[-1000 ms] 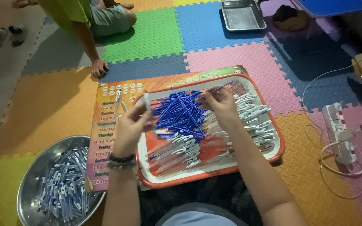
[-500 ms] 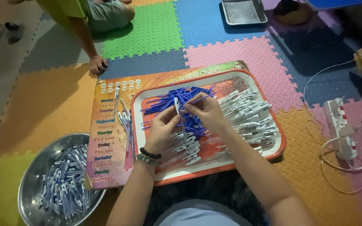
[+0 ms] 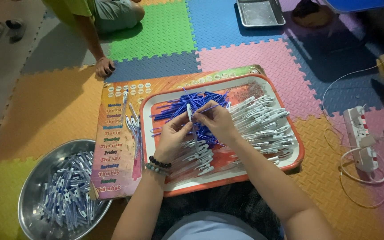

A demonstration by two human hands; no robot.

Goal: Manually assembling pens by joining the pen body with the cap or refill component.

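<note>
I see my left hand [image 3: 172, 135] pinching a white plastic pen barrel [image 3: 190, 113] upright, and my right hand [image 3: 216, 120] pinching a thin blue pen refill [image 3: 205, 109] beside it, above the blue refill pile [image 3: 183, 106] on the orange-rimmed white tray [image 3: 227, 180].

The left hand [image 3: 172, 133] and right hand [image 3: 216, 121] cover part of the heap of blue refills [image 3: 178, 106], and where the pen barrel [image 3: 189, 112] meets the fingers is too small to make out. The steel bowl [image 3: 32, 164] is cut off by the bottom edge. Of the other person [image 3: 98, 18] only a leg and an arm show.
</note>
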